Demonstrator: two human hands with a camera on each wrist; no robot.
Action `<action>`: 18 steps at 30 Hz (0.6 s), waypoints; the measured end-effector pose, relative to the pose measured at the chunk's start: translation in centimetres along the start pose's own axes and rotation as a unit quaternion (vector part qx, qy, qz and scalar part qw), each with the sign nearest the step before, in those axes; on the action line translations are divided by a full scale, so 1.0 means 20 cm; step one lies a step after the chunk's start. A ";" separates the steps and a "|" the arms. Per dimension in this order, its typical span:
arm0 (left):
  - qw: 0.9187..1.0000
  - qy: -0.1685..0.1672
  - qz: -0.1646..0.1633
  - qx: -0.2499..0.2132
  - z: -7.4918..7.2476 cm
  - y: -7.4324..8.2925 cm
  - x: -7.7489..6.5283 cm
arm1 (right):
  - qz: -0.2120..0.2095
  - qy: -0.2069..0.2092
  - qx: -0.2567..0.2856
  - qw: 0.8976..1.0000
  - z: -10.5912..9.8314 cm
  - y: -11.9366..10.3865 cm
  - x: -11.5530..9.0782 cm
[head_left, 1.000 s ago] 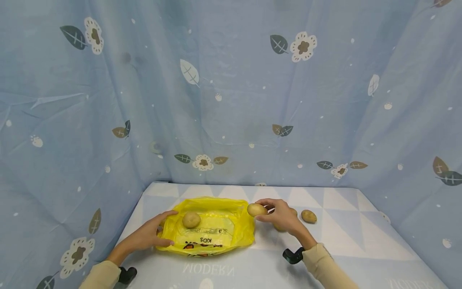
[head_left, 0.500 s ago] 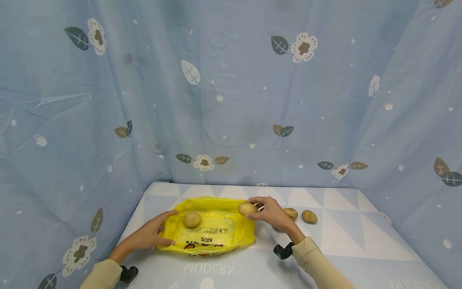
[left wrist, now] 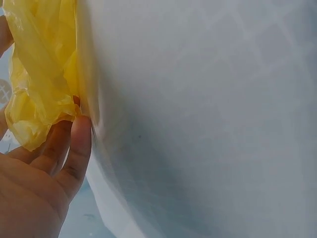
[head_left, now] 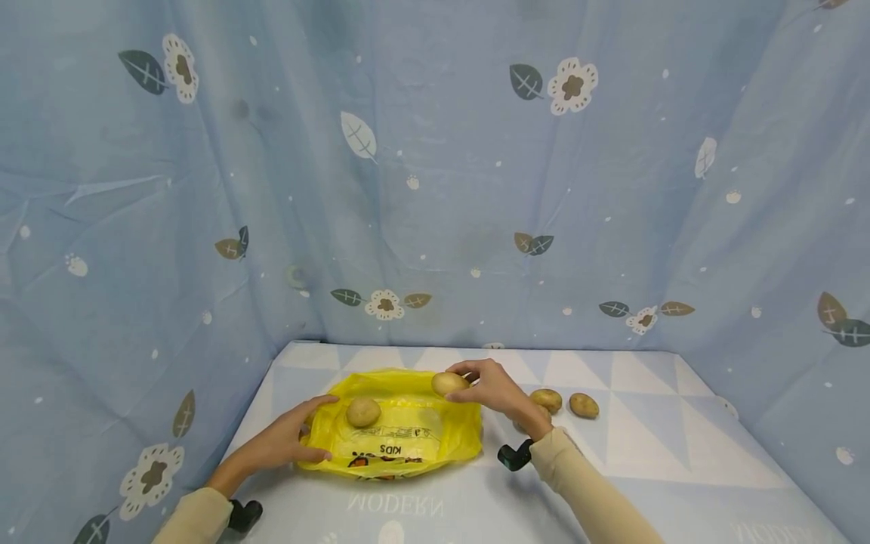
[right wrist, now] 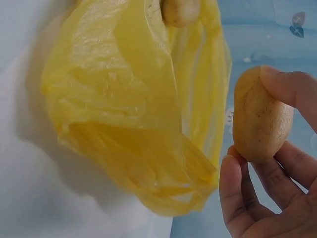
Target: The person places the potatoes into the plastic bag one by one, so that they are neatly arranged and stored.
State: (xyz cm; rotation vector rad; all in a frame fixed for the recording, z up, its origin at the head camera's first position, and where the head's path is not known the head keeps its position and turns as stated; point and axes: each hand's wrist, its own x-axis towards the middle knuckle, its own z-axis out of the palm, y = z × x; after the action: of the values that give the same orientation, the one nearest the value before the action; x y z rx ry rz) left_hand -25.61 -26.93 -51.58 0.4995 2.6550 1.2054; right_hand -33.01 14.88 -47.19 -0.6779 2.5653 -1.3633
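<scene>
A yellow plastic bag [head_left: 464, 434] lies with its mouth spread wide, showing printed lettering inside. One potato [head_left: 363, 412] rests in its left part. My left hand [head_left: 288, 438] holds the bag's left end, thumb and fingers set apart along the rim; in the left wrist view, fingers [left wrist: 81, 139] bend against the gathered plastic [left wrist: 42, 69]. Over the bag's back right rim, my right hand [head_left: 495, 389] pinches another potato [head_left: 448, 384] by its end. The right wrist view shows this potato [right wrist: 262, 114] between thumb and fingertips, beside the bag's wall [right wrist: 104, 89].
Right of the bag, loose potatoes lie on the patterned table cover [head_left: 666, 446]: one [head_left: 547, 400] near the right wrist, one [head_left: 584, 405] farther right, and one partly hidden by the right forearm. A blue printed curtain [head_left: 435, 189] encloses the table's back and sides.
My right hand has carried its potato leftward, from beside the bag's right edge to over its back right part. The left hand and the bag stay about where they were.
</scene>
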 end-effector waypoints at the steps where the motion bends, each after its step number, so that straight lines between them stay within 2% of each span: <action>1: 1.000 0.000 -0.001 0.000 0.00 0.00 0.00 | 0.000 -0.003 0.003 1.000 0.01 0.00 0.01; 9: 1.000 0.002 -0.007 0.000 0.00 0.01 0.01 | 0.001 -0.029 0.016 0.999 0.08 0.00 0.07; 18: 1.000 0.003 -0.009 -0.004 0.01 0.02 0.00 | 0.002 -0.038 0.020 0.999 0.15 -0.02 0.11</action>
State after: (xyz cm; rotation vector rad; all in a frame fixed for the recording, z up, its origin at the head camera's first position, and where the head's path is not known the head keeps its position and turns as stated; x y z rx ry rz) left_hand -25.46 -26.65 -51.43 0.4702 2.6534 1.2148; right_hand -33.87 11.36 -48.47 -0.7026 2.4733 -1.3573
